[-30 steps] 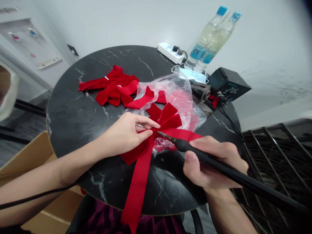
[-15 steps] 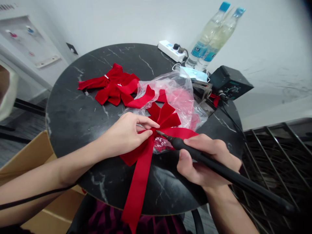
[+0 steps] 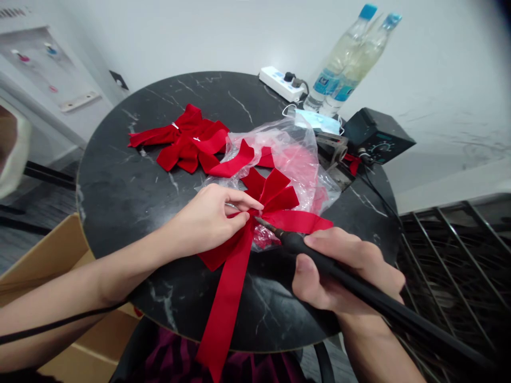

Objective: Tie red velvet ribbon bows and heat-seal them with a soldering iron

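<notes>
A red velvet bow (image 3: 277,187) lies near the front of the table, its long tail hanging over the edge. My left hand (image 3: 217,218) pinches the bow near its centre, thumb and forefinger closed on it. Wrapped in my right hand (image 3: 351,271) is a black soldering iron (image 3: 331,263). Its metal tip points at the middle of the bow, right by my left fingertips; whether it touches cannot be made out. Under and behind the bow is a clear plastic bag (image 3: 301,154) with red pieces inside. More red bows (image 3: 191,143) lie beyond, to the left.
On the round black marble-patterned table (image 3: 131,213), a black control box (image 3: 379,135) stands at right beside a metal iron stand (image 3: 331,149). Two bottles (image 3: 335,80), a blue mask (image 3: 317,121) and a white power strip (image 3: 281,83) are at the back. A cardboard box (image 3: 59,250) sits lower left.
My right hand and the soldering iron have shifted slightly right and down, with the tip still near the bow's centre. My left hand keeps its pinch almost unmoved.
</notes>
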Available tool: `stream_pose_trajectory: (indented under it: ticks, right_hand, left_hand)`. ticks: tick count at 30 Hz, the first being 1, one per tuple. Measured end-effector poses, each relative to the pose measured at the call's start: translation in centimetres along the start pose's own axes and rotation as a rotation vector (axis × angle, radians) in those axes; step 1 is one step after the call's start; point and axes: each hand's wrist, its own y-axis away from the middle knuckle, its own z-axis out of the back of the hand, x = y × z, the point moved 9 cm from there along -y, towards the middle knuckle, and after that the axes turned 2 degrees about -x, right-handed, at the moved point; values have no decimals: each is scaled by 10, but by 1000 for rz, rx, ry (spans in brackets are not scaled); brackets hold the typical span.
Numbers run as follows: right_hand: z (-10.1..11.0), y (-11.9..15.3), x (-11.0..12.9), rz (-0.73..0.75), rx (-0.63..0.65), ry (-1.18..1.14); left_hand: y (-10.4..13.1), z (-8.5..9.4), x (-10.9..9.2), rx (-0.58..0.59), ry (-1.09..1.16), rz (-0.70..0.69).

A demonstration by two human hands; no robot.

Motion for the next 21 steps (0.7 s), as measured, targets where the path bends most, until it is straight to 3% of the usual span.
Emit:
stream_pose_trajectory:
  ticks: [8,17,21]
  right_hand:
    - [-5,-3,1,43,77,-106]
    - [-15,7,-4,84,198,-91]
    - [-13,10,4,139,191,-51]
  left_hand:
    - [0,1,-1,-17,-38,-30]
    - [0,1,0,-21,-43,-56]
    - [-1,1,1,-21,-35,-31]
